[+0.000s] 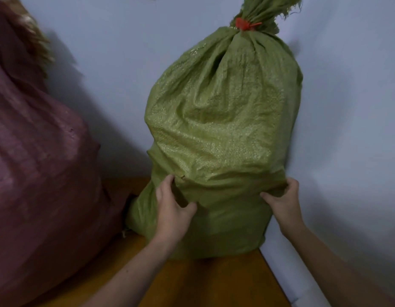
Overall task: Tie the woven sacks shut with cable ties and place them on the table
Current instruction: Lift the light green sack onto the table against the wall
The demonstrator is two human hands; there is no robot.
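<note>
Both forearms reach forward, and the left hand point(172, 207) and the right hand point(283, 200) each grip a fold low on the sides of the green sack point(221, 129). It stands upright in the back right corner of the table point(203, 282), against the wall point(347, 107), its neck closed with a red cable tie point(245, 24). A dark red sack point(37, 162) stands just beside it on the left.

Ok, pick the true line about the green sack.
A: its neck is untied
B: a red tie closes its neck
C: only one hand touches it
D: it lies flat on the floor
B: a red tie cinches the neck of the green sack, which stands upright on the table while the left hand and the right hand both grip its lower folds.
</note>
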